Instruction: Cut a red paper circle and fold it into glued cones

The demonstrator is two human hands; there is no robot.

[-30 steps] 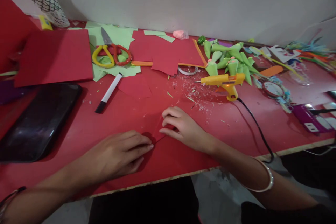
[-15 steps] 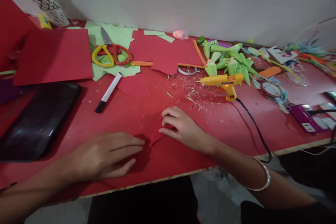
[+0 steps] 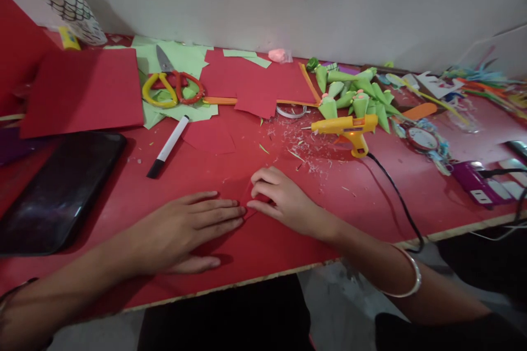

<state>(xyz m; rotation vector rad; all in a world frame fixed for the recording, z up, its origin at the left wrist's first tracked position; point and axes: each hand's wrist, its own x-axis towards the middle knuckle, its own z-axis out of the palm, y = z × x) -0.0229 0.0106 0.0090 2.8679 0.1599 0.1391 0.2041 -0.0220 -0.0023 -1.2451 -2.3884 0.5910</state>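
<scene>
A small piece of red paper lies on the red table near its front edge, mostly covered by my hands and hard to tell from the tabletop. My right hand pinches it between curled fingers and thumb. Flat on the table, my left hand has its fingers stretched out, the tips at the paper's left side close to my right thumb. Beyond them rest a cut red paper piece and a white marker with a black cap.
Scissors lie on green paper scraps at the back. A yellow glue gun with a black cord sits right, before several green paper cones. A black phone is at left, a purple power strip at far right.
My left hand has moved right and flattened, its fingers spreading until the tips reach the red paper. My right hand keeps its pinch in nearly the same place.
</scene>
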